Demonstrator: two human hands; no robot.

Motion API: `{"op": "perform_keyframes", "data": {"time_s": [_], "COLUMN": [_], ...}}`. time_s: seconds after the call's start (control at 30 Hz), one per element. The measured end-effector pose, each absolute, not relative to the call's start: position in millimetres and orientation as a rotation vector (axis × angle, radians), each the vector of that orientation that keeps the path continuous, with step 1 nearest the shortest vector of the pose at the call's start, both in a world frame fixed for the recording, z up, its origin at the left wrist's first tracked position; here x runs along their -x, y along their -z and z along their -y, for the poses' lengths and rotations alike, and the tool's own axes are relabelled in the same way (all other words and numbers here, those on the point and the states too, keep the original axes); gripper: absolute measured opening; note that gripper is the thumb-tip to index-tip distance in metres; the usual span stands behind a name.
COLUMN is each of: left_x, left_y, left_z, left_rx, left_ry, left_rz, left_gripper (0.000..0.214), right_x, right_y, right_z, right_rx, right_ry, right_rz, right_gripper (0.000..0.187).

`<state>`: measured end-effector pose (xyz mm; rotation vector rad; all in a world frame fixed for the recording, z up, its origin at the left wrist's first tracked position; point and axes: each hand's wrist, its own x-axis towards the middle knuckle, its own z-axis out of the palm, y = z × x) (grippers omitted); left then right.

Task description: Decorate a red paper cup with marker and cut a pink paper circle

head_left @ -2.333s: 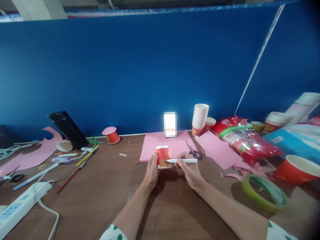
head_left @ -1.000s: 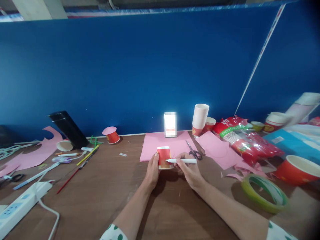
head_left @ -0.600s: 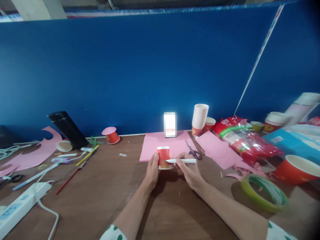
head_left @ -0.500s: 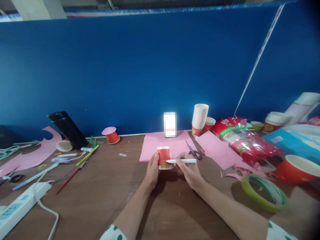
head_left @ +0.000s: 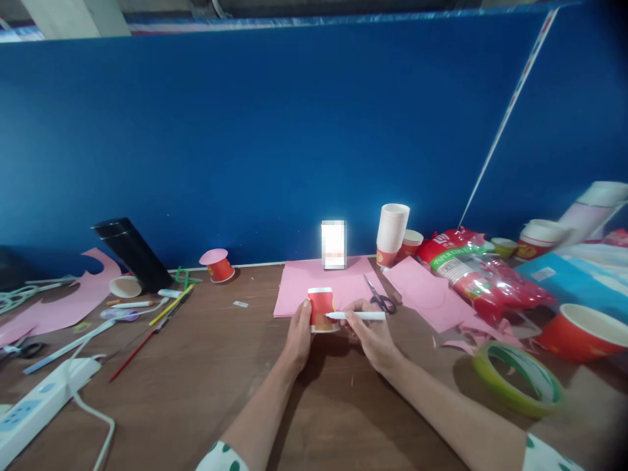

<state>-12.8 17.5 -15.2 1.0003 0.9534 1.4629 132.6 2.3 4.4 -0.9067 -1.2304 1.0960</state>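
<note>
My left hand (head_left: 300,330) grips a red paper cup (head_left: 321,302) by its left side, thumb on the front. A white marker pen (head_left: 360,316) is pinched in my right hand (head_left: 366,330), lying nearly level with its tip against the cup's wall. The fingers of my right hand behind the pen are partly hidden, close to the cup's right side. Just beyond the cup lies a stack of pink paper (head_left: 294,288), with scissors (head_left: 380,297) on its right edge. A bright phone-like screen (head_left: 334,245), blurred out, stands at its back.
At left are a power strip (head_left: 44,399), a black bottle (head_left: 135,255), brushes and a cup with a pink disc (head_left: 218,265). At right are stacked paper cups (head_left: 392,229), a red plastic package (head_left: 485,275), green-yellow tape (head_left: 520,379) and an orange-red cup (head_left: 579,337).
</note>
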Motion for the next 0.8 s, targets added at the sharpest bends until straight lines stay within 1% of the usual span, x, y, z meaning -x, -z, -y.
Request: {"op": "perform_keyframes", "data": {"time_s": [0.4,0.8], "left_x": [13.9,14.8], "left_y": [14.4,15.8], "left_z": [-16.8,-18.0], "left_rx": [-0.997,-0.980], "left_ry": [-1.462,-1.457], "left_rz": [-0.990,-0.975], "left_gripper": [0.052,0.048], "right_x": [-131.8,-133.4], "right_y": [-6.2,-2.0], "right_z": [-2.3,-3.6], "right_rx": [0.884,0.883], "right_ry": [-1.112,-1.132], "right_rz": [1.175,1.201], "right_gripper": [0.028,0.028]}}
